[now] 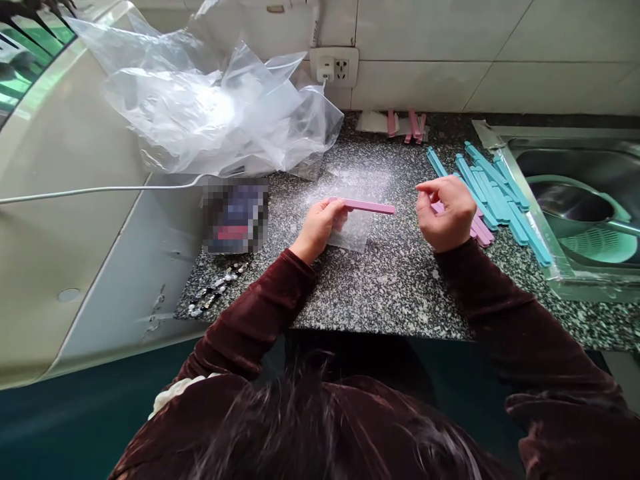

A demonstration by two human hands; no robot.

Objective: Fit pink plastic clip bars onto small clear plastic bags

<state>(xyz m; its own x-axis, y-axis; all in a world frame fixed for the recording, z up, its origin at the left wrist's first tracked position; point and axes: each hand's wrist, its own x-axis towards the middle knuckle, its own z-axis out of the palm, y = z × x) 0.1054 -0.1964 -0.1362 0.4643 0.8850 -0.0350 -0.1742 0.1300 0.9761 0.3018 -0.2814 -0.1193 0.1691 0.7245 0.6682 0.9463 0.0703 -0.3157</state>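
My left hand (323, 225) is closed around one end of a long pink bag-sealing clip (373, 207), which points to the right above the counter. Beneath the clip is a small clear plastic bag (354, 235), partly behind my left fingers; whether they also grip it, I cannot tell. My right hand (447, 212) is curled with thumb and fingers together, apart from the clip's free end. What it holds, if anything, is hidden. Several loose pink clips (481, 232) lie partly under and beside this hand. To their right spreads a pile of blue clips (493, 190).
A large crumpled clear bag (225, 113) fills the back left. A blurred phone-like object (235, 217) lies left, by a white cable (100, 195) and a beaded string (217, 288). Bagged pink clips (413, 125) rest along the wall. The sink (537, 173) holds a green basket (600, 243).
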